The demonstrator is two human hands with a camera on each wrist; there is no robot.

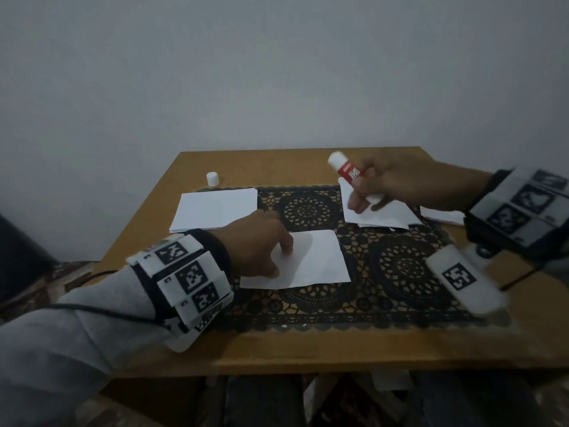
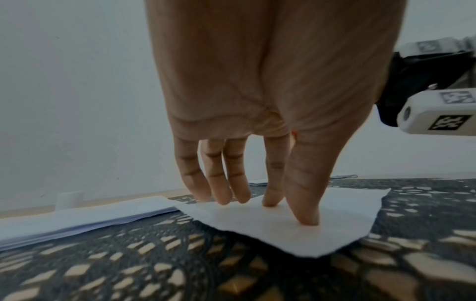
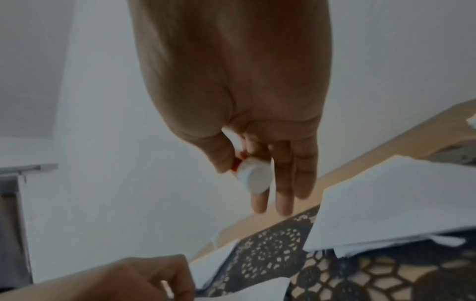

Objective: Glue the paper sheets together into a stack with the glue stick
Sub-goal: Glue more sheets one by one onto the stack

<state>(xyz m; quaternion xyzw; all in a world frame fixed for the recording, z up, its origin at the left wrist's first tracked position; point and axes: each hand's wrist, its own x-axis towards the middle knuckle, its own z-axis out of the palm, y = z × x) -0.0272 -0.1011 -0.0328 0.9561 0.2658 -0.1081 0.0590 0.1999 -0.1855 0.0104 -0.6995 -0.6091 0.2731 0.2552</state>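
Here the left hand (image 1: 261, 241) rests with straight fingers on 1 single sheet (image 1: 311, 260) at the middle of the surface (image 1: 277, 349), fingertips (image 2: 306, 220) pressing its left part down onto the lace mat (image 1: 400, 272). The right hand (image 1: 388, 183) grips the glue stick (image 1: 348, 171), lifted above the loose pile (image 1: 378, 214) toward the far right corner, thumb and forefinger curled round its barrel.

Judged risks: the thin sheet could slide or crumple under the stick if the fingertips ease off, and glue could pass the edge onto the mat's openwork. Misaligned sheets would set crooked.

The stick is red with a white base and white tip; its cap (image 1: 212, 178) stands apart near the far left corner, just behind a neat pile (image 1: 215, 211). The sheets are plain white, the right pile ragged.
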